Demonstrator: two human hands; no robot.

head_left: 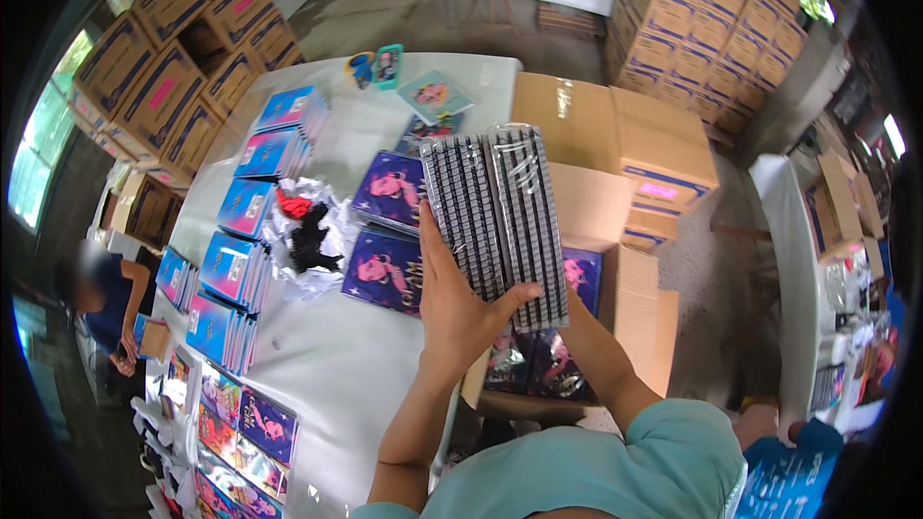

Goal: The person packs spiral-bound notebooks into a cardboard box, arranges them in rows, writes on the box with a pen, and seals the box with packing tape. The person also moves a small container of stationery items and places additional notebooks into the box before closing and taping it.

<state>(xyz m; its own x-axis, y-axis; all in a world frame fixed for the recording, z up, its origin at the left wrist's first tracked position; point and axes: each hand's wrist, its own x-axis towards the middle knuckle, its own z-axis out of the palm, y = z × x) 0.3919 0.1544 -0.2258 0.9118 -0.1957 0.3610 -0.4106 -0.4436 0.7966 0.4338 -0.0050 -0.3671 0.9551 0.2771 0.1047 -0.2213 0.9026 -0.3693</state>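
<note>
My left hand [460,303] grips the lower end of two plastic-wrapped packs of black-and-white spiral-bound notebooks [495,216], thumb across the front. The packs are held side by side, upright, above the table edge and an open cardboard box [625,288]. My right forearm comes up under their lower right corner. Only the wrist of my right hand [575,315] shows; the fingers are hidden behind the packs it supports.
The white table [327,356] carries stacks of blue books [231,274], purple books [385,269] and a clear bag with black and red items [308,235]. More purple books lie in the open box. Stacked cartons [173,86] stand at left and back right. A person [106,303] crouches at left.
</note>
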